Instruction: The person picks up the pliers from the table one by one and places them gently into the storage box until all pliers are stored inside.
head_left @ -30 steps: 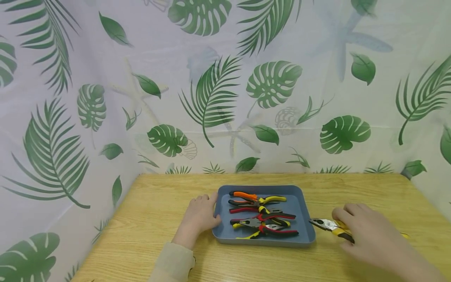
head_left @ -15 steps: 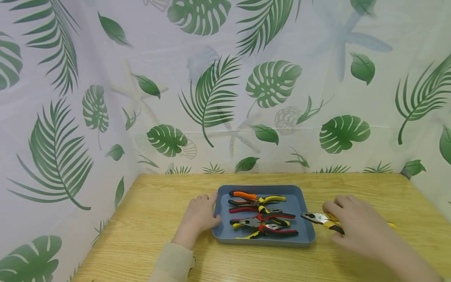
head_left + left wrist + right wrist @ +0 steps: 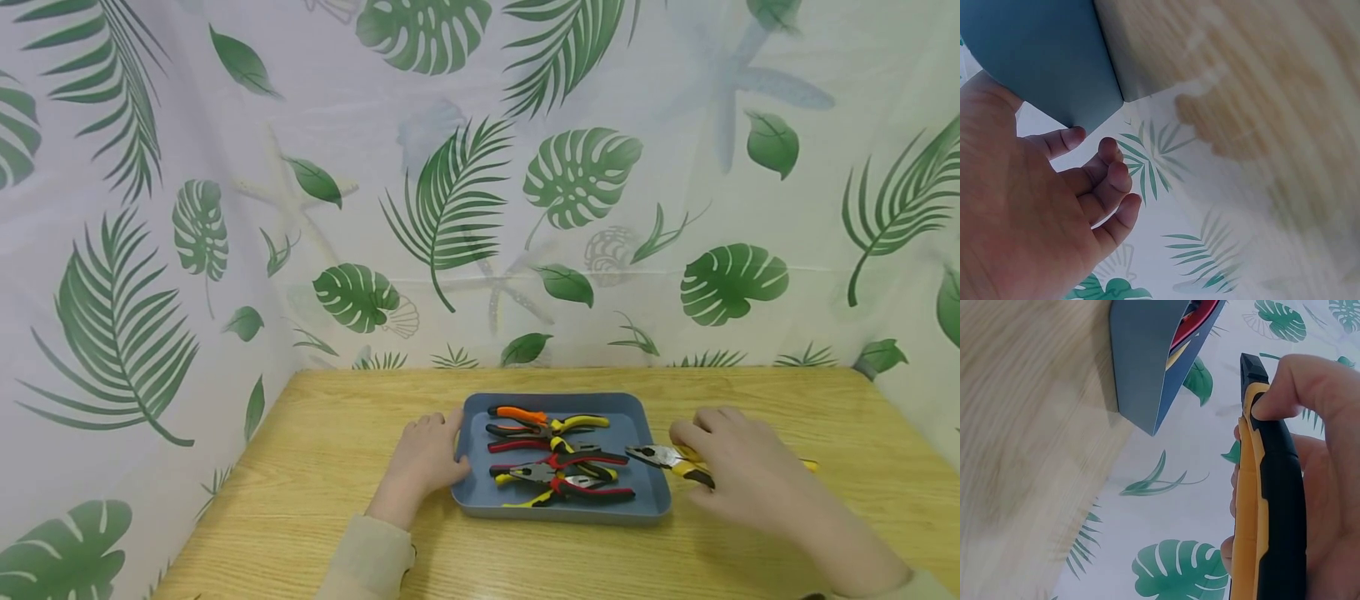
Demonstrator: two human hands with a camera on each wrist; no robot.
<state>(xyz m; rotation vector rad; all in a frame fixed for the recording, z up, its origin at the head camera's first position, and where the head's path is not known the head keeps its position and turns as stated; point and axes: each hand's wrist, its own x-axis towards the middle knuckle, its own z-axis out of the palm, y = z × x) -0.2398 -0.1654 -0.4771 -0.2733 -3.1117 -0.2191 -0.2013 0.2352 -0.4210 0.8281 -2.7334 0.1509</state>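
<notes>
My right hand point(image 3: 738, 462) grips yellow-and-black combination pliers point(image 3: 1263, 487) by the handles, thumb lying along the black grip. The pliers' nose points left and overlaps the tray's right rim in the head view. My left hand point(image 3: 427, 454) holds the left side of a blue-grey tray point(image 3: 652, 492). Its thumb goes over the rim, and the index fingertip lies at the outer wall in the left wrist view, the other fingers loosely bent. Inside the tray lie several pliers: orange-and-black ones point(image 3: 521, 414), red-and-black ones point(image 3: 596, 493) and yellow-and-black ones point(image 3: 588, 422), partly overlapping.
A wood-grain table point(image 3: 352, 400) carries the tray. Behind and to the left hangs a white cloth point(image 3: 480, 208) printed with green leaves, meeting the table's back edge.
My right hand has moved left with the combination pliers, bringing their nose from beside the tray to over its right rim. The left hand and tray have stayed put.
</notes>
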